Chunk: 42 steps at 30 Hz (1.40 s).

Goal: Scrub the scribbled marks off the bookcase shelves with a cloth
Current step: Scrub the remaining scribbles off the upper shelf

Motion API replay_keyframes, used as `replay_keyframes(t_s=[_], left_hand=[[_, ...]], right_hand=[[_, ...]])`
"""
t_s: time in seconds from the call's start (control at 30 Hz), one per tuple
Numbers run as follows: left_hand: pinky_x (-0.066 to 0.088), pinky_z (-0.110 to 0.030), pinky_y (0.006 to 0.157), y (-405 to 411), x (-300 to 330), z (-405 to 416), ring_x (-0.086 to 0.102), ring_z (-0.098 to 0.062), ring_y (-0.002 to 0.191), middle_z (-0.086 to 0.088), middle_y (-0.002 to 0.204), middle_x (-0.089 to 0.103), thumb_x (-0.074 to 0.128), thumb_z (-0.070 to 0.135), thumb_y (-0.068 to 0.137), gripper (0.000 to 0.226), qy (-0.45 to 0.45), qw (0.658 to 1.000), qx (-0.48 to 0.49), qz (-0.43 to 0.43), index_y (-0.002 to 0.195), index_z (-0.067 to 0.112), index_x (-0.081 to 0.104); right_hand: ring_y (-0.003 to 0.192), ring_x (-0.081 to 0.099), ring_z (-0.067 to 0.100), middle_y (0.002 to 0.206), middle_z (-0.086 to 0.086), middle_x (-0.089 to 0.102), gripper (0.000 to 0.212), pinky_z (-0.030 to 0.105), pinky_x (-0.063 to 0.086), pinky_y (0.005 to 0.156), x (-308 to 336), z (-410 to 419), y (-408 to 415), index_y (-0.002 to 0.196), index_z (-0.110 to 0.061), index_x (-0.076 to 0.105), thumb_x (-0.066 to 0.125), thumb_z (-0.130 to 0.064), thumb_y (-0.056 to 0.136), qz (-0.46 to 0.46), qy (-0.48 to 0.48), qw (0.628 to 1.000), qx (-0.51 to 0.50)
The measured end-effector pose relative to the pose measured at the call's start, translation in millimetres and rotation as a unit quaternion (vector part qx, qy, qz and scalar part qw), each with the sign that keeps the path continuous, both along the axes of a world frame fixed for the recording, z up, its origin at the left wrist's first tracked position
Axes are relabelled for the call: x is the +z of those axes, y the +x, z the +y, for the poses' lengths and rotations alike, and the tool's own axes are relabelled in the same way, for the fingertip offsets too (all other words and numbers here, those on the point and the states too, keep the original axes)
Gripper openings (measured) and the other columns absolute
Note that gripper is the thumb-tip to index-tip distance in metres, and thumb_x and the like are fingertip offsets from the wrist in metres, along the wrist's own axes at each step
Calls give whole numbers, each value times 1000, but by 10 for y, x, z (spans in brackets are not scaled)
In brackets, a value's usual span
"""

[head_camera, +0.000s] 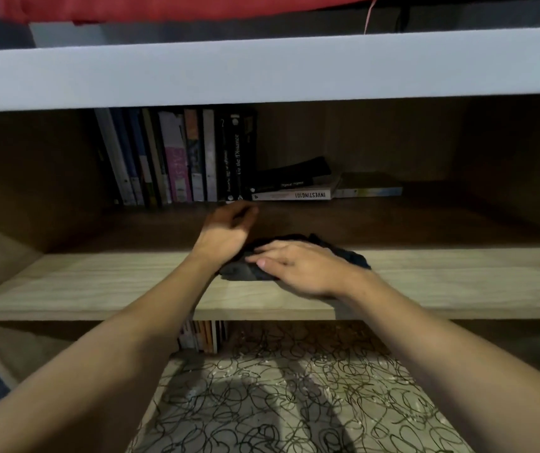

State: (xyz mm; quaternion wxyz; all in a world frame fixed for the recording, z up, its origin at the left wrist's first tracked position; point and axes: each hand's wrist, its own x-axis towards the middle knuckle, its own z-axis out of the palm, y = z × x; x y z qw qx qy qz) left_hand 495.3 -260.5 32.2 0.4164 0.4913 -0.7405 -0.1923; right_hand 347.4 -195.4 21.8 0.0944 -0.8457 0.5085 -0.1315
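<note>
Far left, the middle shelf point(82, 286) ran pale and wood-grained across the view, its front strip lit, the back in shadow. No scribbles were visible on the part that showed. At the rear stood a row of upright books point(177, 158), with a few more books lying flat point(294, 192) just beside them to the right. The left hand point(226, 228) hovered over the shelf, wrist bent, fingers loosely curled and blurred; it appeared to hold nothing, though its heel sat close against the cloth's left edge and contact could not be ruled out. The cloth point(245, 271) was dark, bunched and limp, lying on the shelf near its front edge, between the two hands. The right hand point(294, 264) lay flat on top of it, fingers straight and together, pointing left, pressing rather than gripping. Judged as material: light, soft, no stiffness of its own, likely to crumple and slide under a bare palm, so it would want weight from above and a fold gathered under the fingers to keep it from creeping out. Best hold seemed the thick middle bunch, not the loose tail trailing right. Below, the lower shelf point(294, 403) was thick with looping black scribbled marks point(262, 387), untouched by the look of it, with more book spines point(201, 336) at its back.
</note>
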Motion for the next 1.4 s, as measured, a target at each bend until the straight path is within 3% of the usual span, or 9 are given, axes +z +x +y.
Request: replay_keyframes(t_s=[0.1, 0.17, 0.3, 0.47, 0.7, 0.93, 1.03, 1.13, 1.4], left_hand=[[37, -11, 88, -133, 167, 233, 56, -8, 109, 7, 118, 63, 52, 32, 97, 23, -25, 993, -110, -13, 117, 29, 63], [37, -19, 100, -302, 239, 327, 53, -8, 119, 12, 128, 59, 49, 49, 95, 33, -7, 972, -198, -122, 126, 40, 57], [29, -41, 114, -517, 43, 298, 35, -17, 138, 13, 150, 38, 30, 76, 85, 56, 61, 907, -226, -349, 137, 57, 35], [11, -48, 119, -473, -65, 631, 15, -9, 145, 20, 156, 16, 22, 76, 84, 66, 7, 883, -251, -396, 144, 50, 24], [36, -28, 99, -677, 19, 136, 46, -26, 127, -5, 144, 47, 30, 48, 101, 46, 84, 935, -106, -329, 141, 29, 43], [40, -18, 82, -797, -56, 545, 59, -12, 103, 3, 130, 61, 40, 42, 100, 40, -4, 915, -255, -314, 134, 26, 54], [38, -26, 96, -1082, 57, 287, 50, -25, 123, -7, 137, 53, 35, 43, 102, 42, 53, 926, -154, -341, 136, 25, 50], [25, -31, 114, -1258, -121, 681, 33, -15, 139, 4, 147, 44, 36, 40, 102, 41, -27, 899, -287, -330, 139, 27, 47], [23, -29, 115, -1196, -46, 531, 32, -16, 140, 5, 150, 40, 33, 43, 102, 45, -8, 909, -234, -345, 143, 27, 41]], right_hand=[[104, 62, 3, 113, -6, 66, 30, 16, 45, 94, 195, 94, -233, 126, -19, 60, 43, -24, 101, -342, 144, 928, -33], [97, 65, 13, 107, 3, 69, 27, 26, 49, 93, 231, 121, -597, 119, -18, 64, 47, -25, 99, -430, 129, 883, -136], [110, 49, 25, 123, 10, 52, 36, 33, 35, 88, 120, 155, -1245, 130, -19, 50, 37, -38, 101, -152, -5, 905, -398], [118, 44, 30, 131, 12, 45, 39, 42, 37, 91, 50, -62, -1383, 131, -24, 43, 29, -44, 101, -14, -21, 918, -395], [122, 43, 33, 131, 12, 46, 40, 43, 36, 98, 45, -181, -1574, 128, -17, 48, 41, -41, 97, -10, -18, 908, -419], [113, 53, 32, 123, 12, 57, 31, 40, 45, 96, 68, -156, -1576, 117, -14, 59, 49, -30, 93, -31, -53, 913, -403], [111, 53, 31, 121, 10, 54, 32, 39, 45, 91, 68, -27, -1661, 121, -18, 55, 52, -31, 92, -19, -53, 909, -412], [112, 52, 31, 121, 12, 53, 32, 37, 41, 85, 72, 31, -1800, 122, -14, 53, 51, -28, 93, -27, -42, 893, -448], [110, 53, 33, 120, 14, 53, 33, 37, 43, 83, 93, 72, -1846, 122, -12, 53, 54, -26, 92, -96, -52, 876, -470]])
